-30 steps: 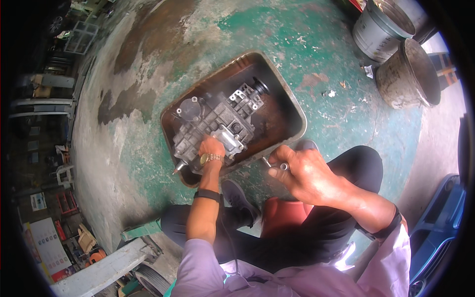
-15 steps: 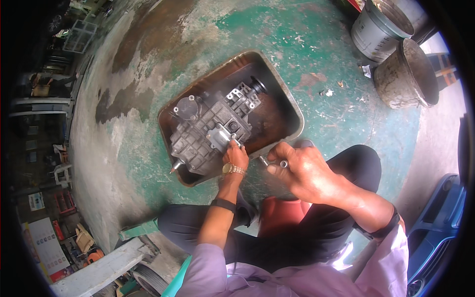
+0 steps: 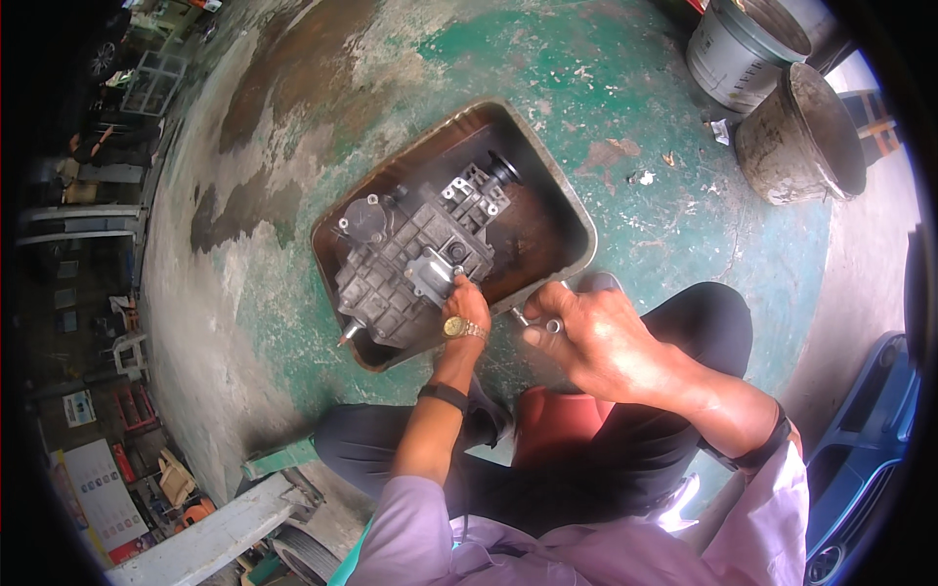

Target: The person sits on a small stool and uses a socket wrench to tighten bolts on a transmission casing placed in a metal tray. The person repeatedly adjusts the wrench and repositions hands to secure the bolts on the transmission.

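Observation:
A grey metal gearbox (image 3: 405, 278) lies in a rectangular, rust-stained metal pan (image 3: 593, 234) on the floor in front of me. On its near side sits a smooth silver cover plate (image 3: 430, 276). My left hand (image 3: 467, 307) reaches over the pan's near rim, fingers closed around a small bolt (image 3: 458, 271) at the cover's right edge; the hand partly hides the bolt. Just outside the near right rim, my right hand (image 3: 586, 330) is closed on a shiny socket wrench (image 3: 554, 326). Its two metal ends show beside the fingers, while the palm covers the rest.
Two dirty buckets, one whitish (image 3: 738, 59) and one mud-caked (image 3: 782, 146), stand at the far right. A red object (image 3: 552, 422) is between my legs. A blue car front (image 3: 865, 459) sits at right. A grey metal beam (image 3: 215, 527) and tools line the left.
My left fingertips have shifted slightly and a silver bit by the thumb no longer shows. My right hand keeps the socket wrench in nearly the same place. The view has tilted a little.

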Tool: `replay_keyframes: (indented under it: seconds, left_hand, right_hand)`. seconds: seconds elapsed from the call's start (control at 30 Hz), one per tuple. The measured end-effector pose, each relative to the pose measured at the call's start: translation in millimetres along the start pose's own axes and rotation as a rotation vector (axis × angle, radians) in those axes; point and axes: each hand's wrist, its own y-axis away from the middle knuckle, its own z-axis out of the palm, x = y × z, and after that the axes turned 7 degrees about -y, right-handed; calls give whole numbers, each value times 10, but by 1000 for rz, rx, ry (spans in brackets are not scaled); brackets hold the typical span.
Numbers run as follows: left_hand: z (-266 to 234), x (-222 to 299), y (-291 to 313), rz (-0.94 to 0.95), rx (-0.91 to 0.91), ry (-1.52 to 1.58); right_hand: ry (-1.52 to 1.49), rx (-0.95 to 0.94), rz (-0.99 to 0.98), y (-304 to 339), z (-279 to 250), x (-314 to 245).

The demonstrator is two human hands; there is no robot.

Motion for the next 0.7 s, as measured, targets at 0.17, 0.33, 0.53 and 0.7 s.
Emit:
replay_keyframes:
  seconds: [0.17,0.33,0.53,0.7]
  left_hand:
    - [49,-80,17,135,70,-244]
    - [159,-184,-68,154,21,-234]
    - [191,-167,-87,98,7,-206]
    - [121,-76,-7,-26,-1,-90]
  right_hand:
    - [-15,31,-27,13,-12,7]
    - [-59,15,-13,15,4,15]
    - [-68,1,6,2,17,-8]
    - [-30,-1,-1,-20,27,-1]
